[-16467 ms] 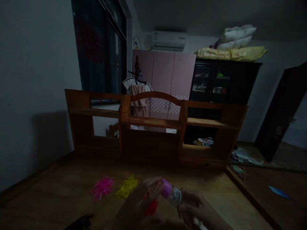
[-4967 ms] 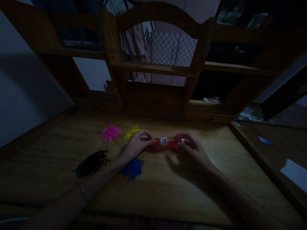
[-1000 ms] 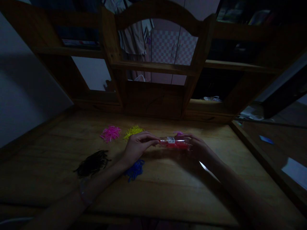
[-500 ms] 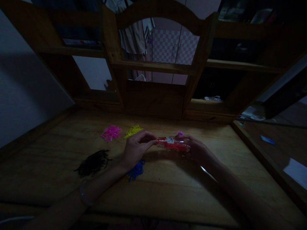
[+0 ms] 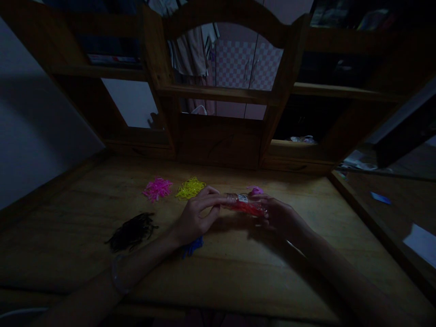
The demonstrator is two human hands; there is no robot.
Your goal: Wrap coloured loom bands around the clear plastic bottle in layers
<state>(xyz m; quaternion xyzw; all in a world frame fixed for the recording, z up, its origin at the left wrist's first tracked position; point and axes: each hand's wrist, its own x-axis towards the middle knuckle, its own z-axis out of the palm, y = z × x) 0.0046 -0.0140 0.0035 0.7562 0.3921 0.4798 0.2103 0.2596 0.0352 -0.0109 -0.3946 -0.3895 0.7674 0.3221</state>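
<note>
Between my two hands lies a clear plastic container (image 5: 250,207), held roughly level above the table. Thin red strands show inside it, and a white barcode label is stuck on its upper side. My left hand (image 5: 199,218) grips the left end with thumb and fingers. The right end is in my right hand (image 5: 281,215), partly hidden by the fingers. Beyond the container sits a small purple bundle (image 5: 255,189). A blue pile of strands (image 5: 193,246) is partly covered by my left wrist. Past that hand lies a yellow pile of strands (image 5: 190,187).
Farther left are a pink pile (image 5: 157,188) and a black pile (image 5: 132,232) of strands on the wooden table (image 5: 235,281). A wooden shelf unit (image 5: 218,141) rises along the back. White paper (image 5: 421,245) and a blue card (image 5: 380,198) lie right of the table's raised edge.
My left fingers have shifted over the container's left end, now stretched farther along it. The container has turned slightly, its label moving a little right. My right hand stays nearly in place.
</note>
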